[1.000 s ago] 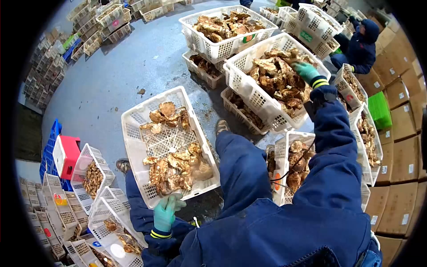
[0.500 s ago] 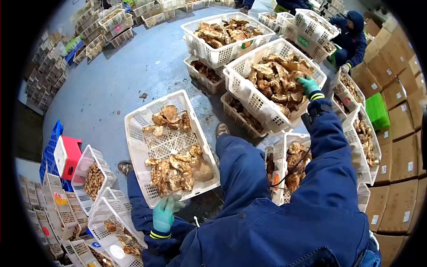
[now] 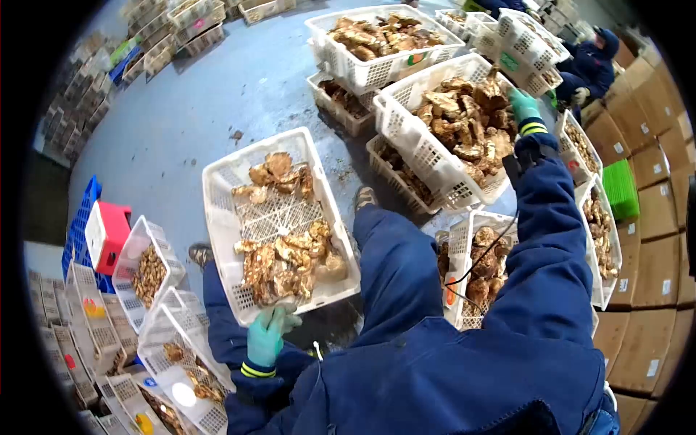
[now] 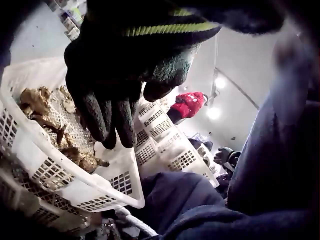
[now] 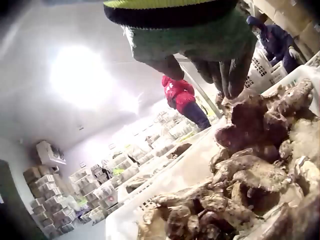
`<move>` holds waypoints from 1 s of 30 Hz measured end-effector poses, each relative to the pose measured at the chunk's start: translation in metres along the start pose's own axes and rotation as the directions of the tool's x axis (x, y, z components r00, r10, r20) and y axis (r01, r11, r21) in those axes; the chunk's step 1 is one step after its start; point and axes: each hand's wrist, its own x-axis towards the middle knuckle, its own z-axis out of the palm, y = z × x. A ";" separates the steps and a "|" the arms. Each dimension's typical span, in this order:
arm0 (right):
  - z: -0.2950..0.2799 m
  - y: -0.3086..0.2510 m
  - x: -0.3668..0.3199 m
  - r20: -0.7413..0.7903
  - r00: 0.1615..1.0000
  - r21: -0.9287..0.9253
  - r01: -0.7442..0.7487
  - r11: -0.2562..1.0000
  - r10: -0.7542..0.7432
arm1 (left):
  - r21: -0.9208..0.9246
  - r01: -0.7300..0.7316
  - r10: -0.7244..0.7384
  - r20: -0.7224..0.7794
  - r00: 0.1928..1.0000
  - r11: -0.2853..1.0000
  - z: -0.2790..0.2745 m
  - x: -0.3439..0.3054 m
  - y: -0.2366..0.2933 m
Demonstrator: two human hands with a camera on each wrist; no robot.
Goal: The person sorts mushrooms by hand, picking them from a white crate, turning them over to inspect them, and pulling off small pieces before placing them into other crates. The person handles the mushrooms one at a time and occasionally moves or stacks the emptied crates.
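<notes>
A white perforated crate (image 3: pixel 212 210) rests across the person's lap, with two groups of large brown mushrooms (image 3: pixel 279 264) in it. At its near rim is the gloved left hand (image 3: pixel 267 335); in the left wrist view its fingers (image 4: pixel 102 117) point down, fairly straight, over the crate. The gloved right hand (image 3: pixel 523 105) reaches to the far right side of a fuller crate (image 3: pixel 406 148), beside an upturned mushroom (image 3: pixel 491 91). In the right wrist view its fingertips (image 5: pixel 234 90) meet the top of a dark mushroom (image 5: pixel 247 120), while the thumb stands apart.
Another heaped crate (image 3: pixel 355 72) stands behind, stacked on a lower one. By the right leg is a crate of mushrooms (image 3: pixel 484 272). Cardboard boxes (image 3: pixel 652 268) line the right side. A red and white box (image 3: pixel 109 235) and more crates stand left. A person (image 3: pixel 591 65) sits far right.
My right hand has moved from over the mushrooms to the crate's far right side, where a mushroom now stands tipped up. The left hand has stayed at the near rim.
</notes>
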 end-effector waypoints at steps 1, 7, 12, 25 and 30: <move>-0.012 -0.023 -0.027 0.104 0.994 0.109 -0.027 0.994 0.016 | 0.004 0.000 0.000 0.007 1.000 1.000 -0.002 0.001 -0.004; 0.022 -0.029 -0.002 0.279 0.842 0.265 0.394 0.880 -0.461 | -0.014 -0.080 0.080 -0.001 0.997 0.997 -0.016 -0.005 -0.023; 0.026 -0.020 0.023 0.347 0.899 0.114 0.242 0.963 -0.267 | -0.029 -0.015 0.014 -0.021 1.000 0.999 -0.026 -0.017 -0.006; 0.345 -0.136 -0.312 0.891 0.398 0.110 0.275 0.955 -0.217 | -0.103 -0.130 0.128 -0.028 0.991 0.986 -0.035 0.015 -0.045; 0.465 -0.124 -0.326 0.879 0.477 -0.381 0.710 0.593 -0.006 | 0.144 -0.316 0.331 -0.095 0.939 0.938 -0.045 0.014 -0.038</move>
